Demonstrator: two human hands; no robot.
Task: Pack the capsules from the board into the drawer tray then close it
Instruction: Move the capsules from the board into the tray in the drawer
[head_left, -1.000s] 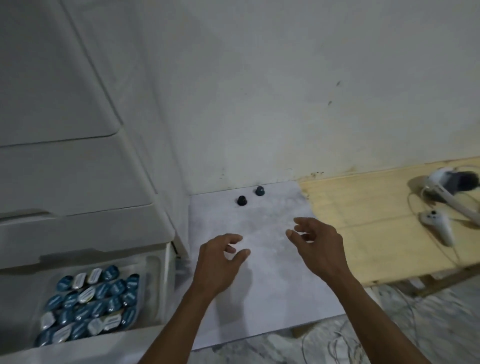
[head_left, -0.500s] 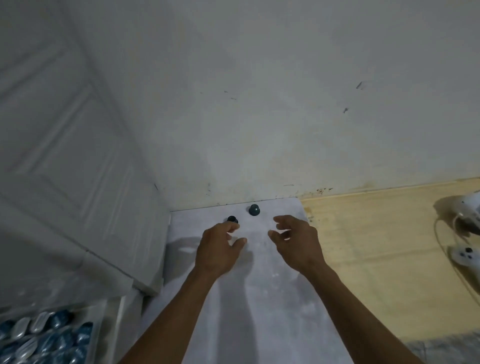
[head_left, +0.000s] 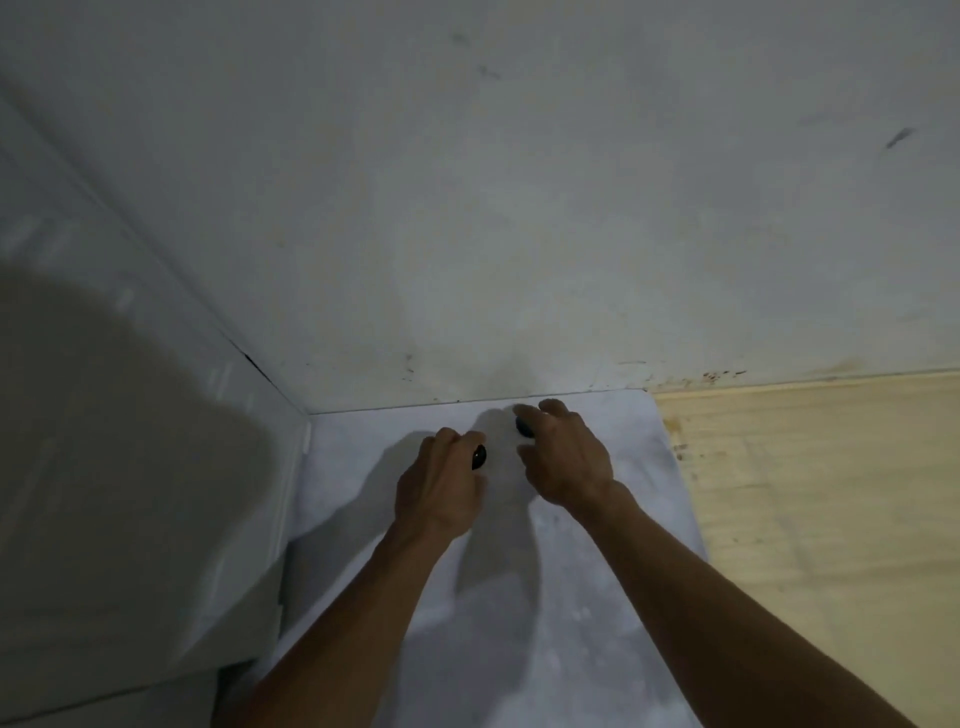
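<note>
On board (head_left: 519, 623), hands (head_left: 441, 488) around capsules (head_left: 478, 456).

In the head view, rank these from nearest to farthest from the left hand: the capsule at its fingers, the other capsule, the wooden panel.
From the left hand:
1. Capsule at its fingers, held at the fingertips on the white board.
2. Other capsule, just to the right, under the right hand.
3. Wooden panel, far right, beyond the board's edge.

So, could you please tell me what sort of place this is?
Probably a plain indoor corner at floor level: a scuffed white wall, a pale board beside wooden planking, and a white cabinet alongside.
</note>
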